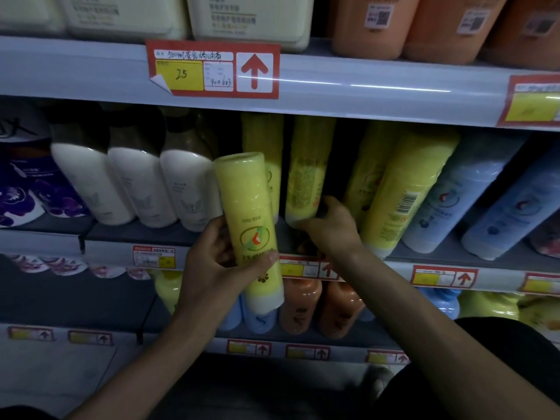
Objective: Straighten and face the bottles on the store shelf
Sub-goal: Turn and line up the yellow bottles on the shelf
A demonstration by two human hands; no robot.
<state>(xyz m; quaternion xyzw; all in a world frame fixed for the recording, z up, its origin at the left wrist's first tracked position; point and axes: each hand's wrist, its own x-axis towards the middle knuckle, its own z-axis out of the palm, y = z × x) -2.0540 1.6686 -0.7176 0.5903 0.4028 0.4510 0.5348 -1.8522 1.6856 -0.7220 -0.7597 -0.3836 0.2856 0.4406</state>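
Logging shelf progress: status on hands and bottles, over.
Left hand grips loose yellow bottle, off shelf. Right hand grips shelved yellow bottle at base. Nothing seen blocking.

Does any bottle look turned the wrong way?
Yes. One yellow bottle faces out with its barcode, not its logo, and the red price tag above has a peeling corner.

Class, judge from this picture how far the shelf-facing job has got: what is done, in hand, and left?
Done: the three white plastic bottles with dark caps stand in an even row. In hand: the left hand holds a yellow plastic bottle off the shelf, logo outward; the right hand grips a second yellow bottle showing its small print. Left: the yellow bottle with its barcode outward.
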